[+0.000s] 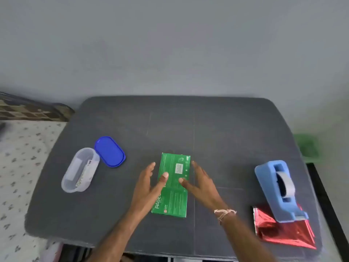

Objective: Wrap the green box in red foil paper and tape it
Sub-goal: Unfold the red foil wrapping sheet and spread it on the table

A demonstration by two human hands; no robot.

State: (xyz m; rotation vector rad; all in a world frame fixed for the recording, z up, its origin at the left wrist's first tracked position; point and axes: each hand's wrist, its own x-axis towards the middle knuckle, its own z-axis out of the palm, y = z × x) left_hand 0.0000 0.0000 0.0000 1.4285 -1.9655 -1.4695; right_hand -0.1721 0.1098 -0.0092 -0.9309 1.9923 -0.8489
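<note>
We have the green box (172,184) lying flat near the middle of the table (217,125), long side running away from us. Our left hand (149,186) lies along its left edge and our right hand (200,182) along its right edge. Both have straight, relaxed fingers and a thumb resting on the top face; neither is closed around the box.

The step in hand looks like placing the box, and wrapping has not begun. The red foil paper (279,231) lies at our right near corner, well apart from the box, with the front of the blue tape dispenser (277,190) standing on it. To do this well, we should lift the dispenser off rather than drag the foil from under it, since thin foil probably creases and tears easily. Then we spread the sheet flat and centre the box on it.

To our left, a clear plastic container (81,169) lies open with what seem to be paper slips or packets inside; we cannot tell which. Its blue lid (110,151) lies just beside its far end.
</note>
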